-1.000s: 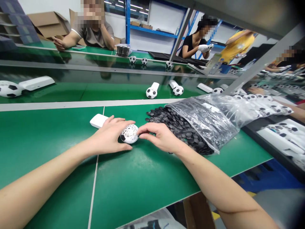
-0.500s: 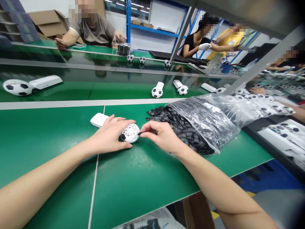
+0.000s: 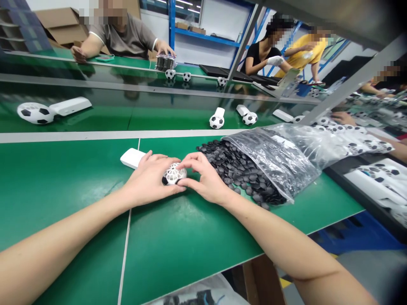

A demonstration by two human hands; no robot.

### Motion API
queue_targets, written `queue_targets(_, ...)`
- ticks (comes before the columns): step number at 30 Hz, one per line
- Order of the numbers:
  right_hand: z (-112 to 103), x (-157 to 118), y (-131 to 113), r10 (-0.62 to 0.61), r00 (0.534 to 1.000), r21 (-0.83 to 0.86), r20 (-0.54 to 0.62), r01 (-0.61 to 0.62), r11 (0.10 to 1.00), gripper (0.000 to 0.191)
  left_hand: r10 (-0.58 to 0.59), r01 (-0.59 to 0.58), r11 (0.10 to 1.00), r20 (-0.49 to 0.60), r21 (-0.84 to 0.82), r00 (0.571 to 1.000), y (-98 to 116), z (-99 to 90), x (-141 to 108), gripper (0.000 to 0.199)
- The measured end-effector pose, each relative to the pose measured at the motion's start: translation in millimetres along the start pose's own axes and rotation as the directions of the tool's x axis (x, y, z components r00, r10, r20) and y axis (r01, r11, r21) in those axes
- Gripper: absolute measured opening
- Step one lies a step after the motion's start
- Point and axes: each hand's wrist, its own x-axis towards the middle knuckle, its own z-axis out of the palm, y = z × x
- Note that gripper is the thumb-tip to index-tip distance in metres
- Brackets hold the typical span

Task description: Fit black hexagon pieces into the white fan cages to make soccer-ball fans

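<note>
A white ball piece with lattice openings and black patches rests on the green table. My left hand is wrapped round its left side, thumb along the near edge. My right hand touches its right side with thumb and fingertips; whether a small part is between them is hidden. A white handle sticks out beyond my left hand. Right of my right hand, a heap of black pieces spills from a clear plastic bag.
Behind the table edge, a green conveyor carries white handles with soccer balls, another at the left. A black tray with wrapped white parts stands at the right. People sit across the line; a metal post slants at the right.
My right hand has moved left onto the ball, and the black piece it held is out of sight. The balls on the conveyor have shifted right. More black pieces show at the heap's near edge.
</note>
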Motion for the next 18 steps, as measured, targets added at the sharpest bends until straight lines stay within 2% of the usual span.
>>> queue_targets(3,1,2,6,0.096,0.993,0.143,0.073,-0.106,0.984,0.037,-0.013,0.013,1.000,-0.015,0.000,1.000,3,0.6,0,0.059)
queue_targets(6,6,2,8,0.156,0.972,0.303,0.178,-0.205,0.931,0.044,-0.025,0.025,0.999,-0.011,-0.031,1.000,6,2.0,0,0.055)
queue_targets(11,6,6,7,0.219,0.964,0.324,0.151,-0.257,0.910,0.041,0.021,-0.022,0.999,-0.020,-0.050,1.000,0,-0.6,-1,0.055)
queue_targets(12,1,9,9,0.243,0.963,0.300,0.115,-0.266,0.916,0.036,0.057,-0.056,0.997,0.014,-0.055,0.998,-4,-3.2,-1,0.057)
queue_targets(14,-14,14,13,0.272,0.961,0.178,-0.056,-0.258,0.950,0.025,0.103,-0.098,0.993,0.100,-0.058,0.990,-13,-9.5,0,0.062)
queue_targets(16,-29,17,20,0.223,0.944,-0.046,-0.244,-0.241,0.969,0.014,0.048,-0.043,0.998,0.143,-0.035,0.989,-22,-14.3,0,0.064)
queue_targets(18,-39,17,26,0.174,0.952,-0.268,-0.253,-0.241,0.933,0.007,-0.068,0.072,0.997,0.115,-0.033,0.991,-27,-14.6,0,0.066)
